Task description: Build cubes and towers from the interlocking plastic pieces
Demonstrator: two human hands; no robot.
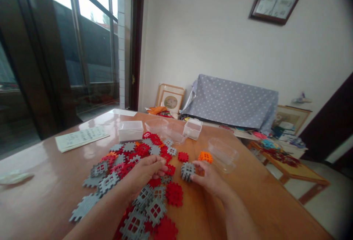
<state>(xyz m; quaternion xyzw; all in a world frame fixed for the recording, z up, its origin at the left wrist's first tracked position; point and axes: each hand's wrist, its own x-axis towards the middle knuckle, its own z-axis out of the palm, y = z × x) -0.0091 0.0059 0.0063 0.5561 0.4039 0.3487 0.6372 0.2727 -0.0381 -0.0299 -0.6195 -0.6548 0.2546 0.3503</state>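
Note:
Curled over the heap of toothed plastic building blocks (pixel 156 150), my left hand (pixel 150 168) has its fingertips drawn together; what is in them, if anything, is hidden. The heap mixes red and grey pieces, several with window openings. My right hand (pixel 211 179) has its thumb and forefinger at the right side of a small grey cube (pixel 188 171) built from interlocking pieces, which rests on the table. Just beyond that hand lies an orange toothed block (pixel 205 156). A small red block (pixel 183 156) lies behind the cube.
On the wooden table (pixel 201 214) stand a white lidded box (pixel 130 131), a small clear box (pixel 192 129) and a clear plastic tray (pixel 223 155). A paper sheet (pixel 82 138) lies to the left. Past the right edge is a low wooden stool (pixel 309 177).

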